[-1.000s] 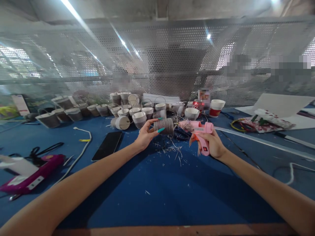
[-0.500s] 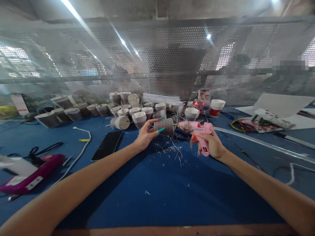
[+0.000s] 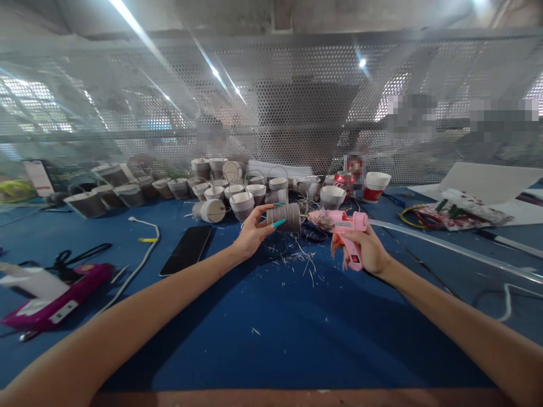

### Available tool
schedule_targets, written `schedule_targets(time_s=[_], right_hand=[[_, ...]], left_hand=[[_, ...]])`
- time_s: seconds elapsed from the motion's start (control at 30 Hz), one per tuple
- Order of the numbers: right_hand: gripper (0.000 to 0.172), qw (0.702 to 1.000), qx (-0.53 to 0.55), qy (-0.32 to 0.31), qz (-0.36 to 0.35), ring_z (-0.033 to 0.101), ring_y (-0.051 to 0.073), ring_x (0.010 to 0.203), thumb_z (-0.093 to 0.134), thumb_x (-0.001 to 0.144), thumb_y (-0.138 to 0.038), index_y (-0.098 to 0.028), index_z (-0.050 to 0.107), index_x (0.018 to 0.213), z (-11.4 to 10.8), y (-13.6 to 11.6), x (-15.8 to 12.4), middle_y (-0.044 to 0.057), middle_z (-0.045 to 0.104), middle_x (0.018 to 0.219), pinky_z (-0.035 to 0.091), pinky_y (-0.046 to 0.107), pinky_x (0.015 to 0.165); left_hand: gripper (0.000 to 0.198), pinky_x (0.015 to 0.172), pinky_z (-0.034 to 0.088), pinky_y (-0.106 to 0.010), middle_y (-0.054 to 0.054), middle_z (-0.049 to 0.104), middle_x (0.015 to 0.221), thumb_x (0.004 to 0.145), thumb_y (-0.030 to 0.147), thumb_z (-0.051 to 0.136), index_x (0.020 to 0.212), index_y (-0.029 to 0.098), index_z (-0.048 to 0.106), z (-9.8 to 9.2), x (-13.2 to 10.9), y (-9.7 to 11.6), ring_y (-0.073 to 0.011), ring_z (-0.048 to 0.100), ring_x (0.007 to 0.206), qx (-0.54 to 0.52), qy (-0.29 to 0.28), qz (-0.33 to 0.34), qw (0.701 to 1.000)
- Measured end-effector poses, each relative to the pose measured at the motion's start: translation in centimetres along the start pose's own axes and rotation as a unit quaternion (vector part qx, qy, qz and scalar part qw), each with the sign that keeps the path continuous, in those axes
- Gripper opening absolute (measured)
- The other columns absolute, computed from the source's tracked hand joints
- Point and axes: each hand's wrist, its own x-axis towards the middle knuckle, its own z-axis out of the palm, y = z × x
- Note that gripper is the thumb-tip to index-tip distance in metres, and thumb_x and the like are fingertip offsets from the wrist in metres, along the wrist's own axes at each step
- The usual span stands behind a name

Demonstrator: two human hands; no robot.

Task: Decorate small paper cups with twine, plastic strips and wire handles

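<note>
Blue cloth covers the table (image 3: 275,339). A flat glossy phone (image 3: 186,257) lies left of centre. The left hand (image 3: 250,234) pinches a cylindrical twine-wrapped cup (image 3: 285,217), held sideways above the scattered fibre scraps (image 3: 297,260). The right hand (image 3: 368,251) is closed round the pink plastic glue gun (image 3: 350,223), nozzle aimed at the cup, just beside it

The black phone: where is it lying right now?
Head view: the black phone lies flat on the blue table, left of centre, between the white cable on its left and the left hand on its right.
</note>
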Motion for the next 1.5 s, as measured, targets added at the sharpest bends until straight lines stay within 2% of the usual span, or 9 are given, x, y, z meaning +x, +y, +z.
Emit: schedule_targets(time_s=[0.37,0.63,0.93,1.2,1.27,1.33,1.37,1.43,1.5], right_hand=[[0.016,1.000,-0.003,-0.001,0.010,0.046,0.010,0.029,0.055,0.061,-0.031,-0.014,0.056,0.060,0.0,-0.1,0.0,0.002,0.060,0.050,0.042,0.022,0.025],[0.017,1.000,-0.016,0.010,0.020,0.046,0.011,0.028,0.055,0.060,-0.031,-0.015,0.056,0.060,0.2,-0.3,-0.1,0.001,0.058,0.047,0.041,0.023,0.024],[0.019,0.999,-0.032,-0.006,0.017,0.046,0.009,0.028,0.054,0.063,-0.032,-0.014,0.056,0.056,-0.1,0.0,0.0,0.002,0.059,0.047,0.039,0.020,0.025],[0.020,0.999,-0.036,-0.001,0.008,0.043,0.009,0.028,0.054,0.063,-0.035,-0.015,0.055,0.058,0.0,0.1,0.0,0.002,0.058,0.049,0.039,0.023,0.026],[0.023,0.997,-0.075,0.010,-0.014,0.042,0.010,0.028,0.052,0.064,-0.039,-0.016,0.054,0.060,-0.4,0.2,0.1,0.002,0.057,0.049,0.039,0.026,0.027],[0.026,0.980,-0.188,0.031,-0.049,0.044,0.011,0.031,0.050,0.068,-0.041,-0.018,0.052,0.058,-0.8,0.1,0.3,0.002,0.055,0.050,0.041,0.028,0.033],[0.026,0.958,-0.274,0.048,-0.069,0.047,0.013,0.036,0.049,0.070,-0.041,-0.018,0.051,0.058,-0.9,0.0,0.4,0.003,0.054,0.051,0.043,0.029,0.037],[0.023,0.878,-0.461,0.093,-0.088,0.055,0.018,0.050,0.046,0.074,-0.038,-0.018,0.049,0.062,-1.1,-0.3,0.5,0.007,0.056,0.060,0.045,0.033,0.049],[0.022,0.784,-0.604,0.127,-0.066,0.059,0.024,0.064,0.042,0.077,-0.035,-0.016,0.051,0.071,-1.1,-0.5,0.5,0.012,0.057,0.071,0.045,0.036,0.057]], left_hand=[[0.046,0.064,0.046,-0.020,0.000,0.048,0.119,0.062,0.010,0.069,0.103,0.027,0.057,0.2,0.0,0.3,-0.0064,0.052,0.074,-0.001,0.023,-0.012,1.000],[0.046,0.068,0.048,-0.022,0.000,0.049,0.117,0.063,0.009,0.068,0.104,0.027,0.056,0.0,-0.1,0.1,-0.0080,0.054,0.078,-0.012,0.023,-0.018,1.000],[0.047,0.070,0.048,-0.023,0.000,0.049,0.116,0.062,0.005,0.066,0.103,0.027,0.057,0.0,0.0,0.1,-0.0090,0.055,0.081,-0.032,0.032,-0.022,0.999],[0.045,0.073,0.049,-0.025,-0.002,0.045,0.122,0.061,0.005,0.065,0.100,0.025,0.057,0.0,0.2,0.1,-0.0143,0.055,0.092,-0.063,0.038,-0.023,0.997],[0.042,0.074,0.049,-0.028,-0.003,0.048,0.118,0.063,0.007,0.065,0.100,0.024,0.057,-0.1,0.2,0.1,-0.0153,0.056,0.092,-0.078,0.040,-0.029,0.996],[0.038,0.073,0.050,-0.030,-0.003,0.051,0.113,0.065,0.011,0.064,0.100,0.023,0.056,-0.1,0.3,0.1,-0.0156,0.056,0.089,-0.091,0.044,-0.039,0.994],[0.037,0.072,0.050,-0.031,-0.003,0.052,0.110,0.066,0.013,0.064,0.100,0.023,0.056,-0.1,0.3,0.1,-0.0156,0.056,0.088,-0.095,0.046,-0.043,0.994],[0.035,0.071,0.051,-0.032,-0.003,0.055,0.105,0.066,0.016,0.065,0.100,0.022,0.056,0.0,0.2,0.3,-0.0153,0.056,0.084,-0.096,0.052,-0.049,0.993],[0.034,0.069,0.051,-0.030,-0.002,0.056,0.100,0.066,0.020,0.066,0.099,0.021,0.056,0.2,0.2,0.5,-0.0146,0.056,0.081,-0.094,0.056,-0.056,0.992]])
